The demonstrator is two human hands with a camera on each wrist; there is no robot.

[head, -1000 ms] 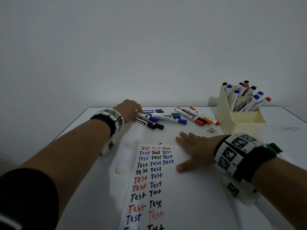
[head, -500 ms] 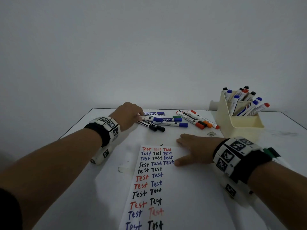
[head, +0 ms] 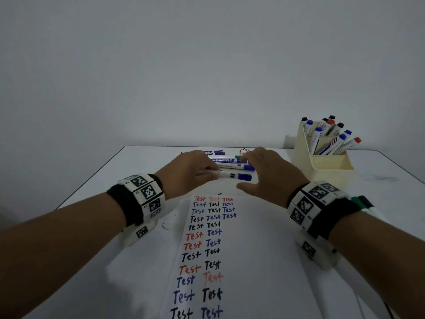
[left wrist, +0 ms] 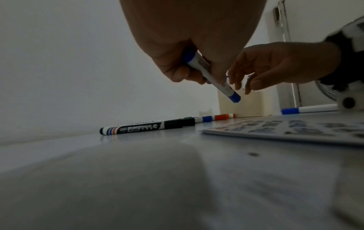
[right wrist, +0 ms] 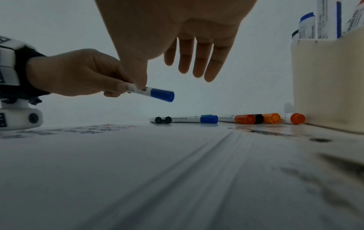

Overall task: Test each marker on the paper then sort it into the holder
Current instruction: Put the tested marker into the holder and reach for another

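Left hand [head: 188, 173] grips a blue-capped marker [head: 230, 175]; right hand [head: 269, 173] hovers beside it, fingers spread.

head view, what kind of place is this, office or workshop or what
Probably a plain indoor desk set up for a recording, not a workshop: a bare white table against a blank grey-white wall, a cream plastic marker holder, and a white paper sheet of handwritten "Test" words.

Head view looks down the table [head: 142, 157]; wrist views skim it (sharing the loose markers [right wrist: 185, 119]).
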